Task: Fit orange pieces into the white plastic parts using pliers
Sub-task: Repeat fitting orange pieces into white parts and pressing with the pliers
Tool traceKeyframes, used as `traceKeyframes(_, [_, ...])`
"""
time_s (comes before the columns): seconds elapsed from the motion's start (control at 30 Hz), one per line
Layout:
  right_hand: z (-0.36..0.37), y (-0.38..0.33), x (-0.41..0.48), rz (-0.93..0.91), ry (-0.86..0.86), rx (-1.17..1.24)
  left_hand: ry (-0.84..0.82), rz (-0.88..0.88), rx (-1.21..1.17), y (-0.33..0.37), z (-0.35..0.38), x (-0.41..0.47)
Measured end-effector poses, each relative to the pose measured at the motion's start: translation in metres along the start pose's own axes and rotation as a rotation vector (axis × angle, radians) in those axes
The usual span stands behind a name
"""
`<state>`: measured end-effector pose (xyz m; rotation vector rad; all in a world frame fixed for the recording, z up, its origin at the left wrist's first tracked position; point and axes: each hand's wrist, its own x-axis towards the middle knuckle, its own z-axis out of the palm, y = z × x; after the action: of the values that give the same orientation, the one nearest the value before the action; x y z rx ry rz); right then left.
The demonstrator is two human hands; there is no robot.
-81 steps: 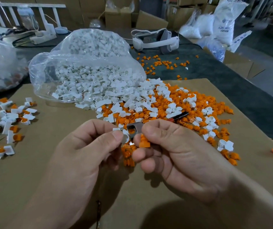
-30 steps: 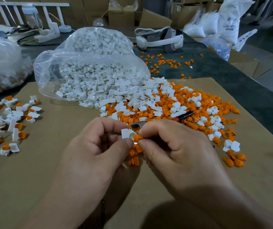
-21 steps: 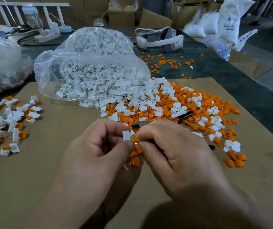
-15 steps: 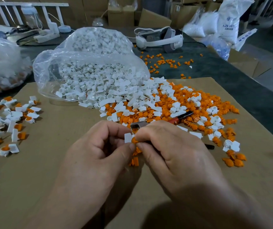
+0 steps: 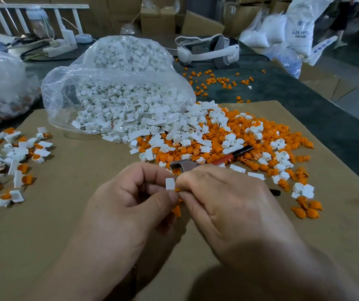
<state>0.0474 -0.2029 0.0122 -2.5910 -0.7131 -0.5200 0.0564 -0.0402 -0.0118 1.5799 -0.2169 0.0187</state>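
- White plastic part (image 5: 170,184) is pinched by the left hand (image 5: 130,205) over the bench (image 5: 65,224), where both hands meet.
- Right hand (image 5: 228,205) pinches an orange piece (image 5: 176,189) against the part's right side.
- Pliers (image 5: 182,166) show just beyond the right knuckles, handles trailing right.

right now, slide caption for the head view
Left hand pinches a white plastic part while the right hand, gripping pliers, meets it beside a pile of white and orange pieces.

Your left hand (image 5: 128,205) pinches one small white plastic part (image 5: 170,184) upright, with an orange piece (image 5: 176,189) peeking out just below it. Your right hand (image 5: 228,205) holds the pliers (image 5: 184,166) (grey head, red-and-black handle) beside the loose mixed heap (image 5: 239,131) of both.
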Motion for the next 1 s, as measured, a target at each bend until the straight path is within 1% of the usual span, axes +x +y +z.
traceKeyframes(0.2, [-0.007, -0.001, 0.000, 0.015, -0.013, 0.060, 0.073, 0.001, 0.011, -0.001, 0.003, 0.002])
traceKeyframes(0.3, [-0.017, 0.012, -0.001, 0.072, 0.054, -0.055, 0.115, -0.009, 0.037, 0.001, -0.003, 0.005])
traceKeyframes(0.33, [-0.021, 0.020, 0.000, 0.120, 0.039, -0.112, 0.127, -0.019, 0.040, 0.002, -0.006, 0.006])
traceKeyframes(0.37, [-0.025, 0.028, 0.001, 0.182, -0.039, -0.176, 0.131, -0.025, 0.034, 0.002, -0.008, 0.007])
traceKeyframes(0.43, [-0.029, 0.044, 0.001, 0.291, -0.264, -0.253, 0.143, -0.027, 0.007, 0.001, -0.013, 0.010])
traceKeyframes(0.5, [-0.025, 0.056, -0.002, 0.307, -0.415, -0.274, 0.157, -0.033, -0.009, 0.000, -0.015, 0.012])
traceKeyframes(0.53, [-0.022, 0.059, -0.003, 0.298, -0.455, -0.277, 0.153, -0.035, -0.013, -0.001, -0.015, 0.012])
traceKeyframes(0.6, [-0.019, 0.061, -0.002, 0.278, -0.472, -0.282, 0.121, -0.040, -0.004, 0.000, -0.015, 0.011])
traceKeyframes(0.67, [-0.021, 0.061, 0.000, 0.259, -0.449, -0.306, 0.093, -0.041, 0.032, 0.001, -0.014, 0.009])
traceKeyframes(0.77, [-0.023, 0.061, 0.003, 0.230, -0.439, -0.319, 0.102, -0.046, 0.018, 0.001, -0.013, 0.010])
traceKeyframes(0.87, [-0.022, 0.064, 0.004, 0.203, -0.468, -0.290, 0.106, -0.058, 0.009, -0.001, -0.013, 0.011])
traceKeyframes(1.0, [-0.029, 0.073, 0.003, 0.233, -0.503, -0.237, 0.106, -0.055, 0.028, -0.002, -0.012, 0.011])
